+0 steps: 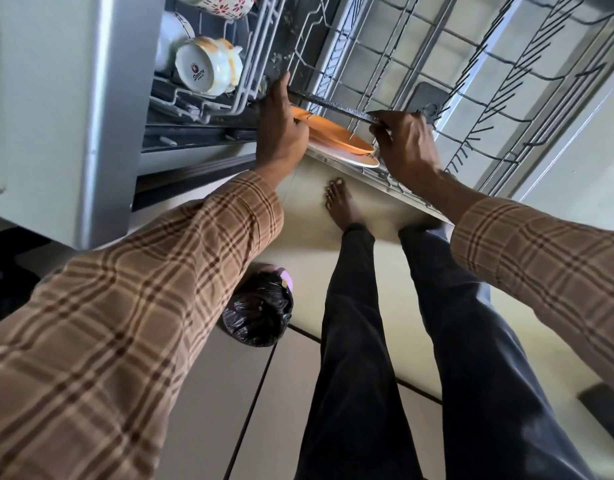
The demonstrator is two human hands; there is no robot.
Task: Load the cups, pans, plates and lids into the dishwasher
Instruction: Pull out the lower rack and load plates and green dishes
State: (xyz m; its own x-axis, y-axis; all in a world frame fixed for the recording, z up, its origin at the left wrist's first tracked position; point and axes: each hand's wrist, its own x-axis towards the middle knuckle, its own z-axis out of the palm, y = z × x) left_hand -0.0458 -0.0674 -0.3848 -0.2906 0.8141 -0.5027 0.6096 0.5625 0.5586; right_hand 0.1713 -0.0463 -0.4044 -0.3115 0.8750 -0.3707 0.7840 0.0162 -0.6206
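The dishwasher (101, 98) is the biggest thing here, and its door is down. Its lower rack (489, 74) is pulled out over the door, past both hands. The rack is made of grey wires.

Two arms in brown checked sleeves (132, 306) reach up to the rack. The left hand (281, 129) has its fingers curled on the dark front bar (333, 107) of the rack, at the left end. The right hand (407, 143) grips the same bar at the other end, with its fingers wrapped round it.

Between the two hands, just under the bar, sits an orange plate (336, 135). It lies on a white plate (347, 157), at the front edge of the rack.

To the left of the left hand is the upper rack (236, 95). A white and yellow cup (208, 65) lies there on its side. Beyond it sits a cup with red flowers (225, 3).

Below the hands, on the floor, there is a black bag (260, 310) and a bare foot (340, 202).
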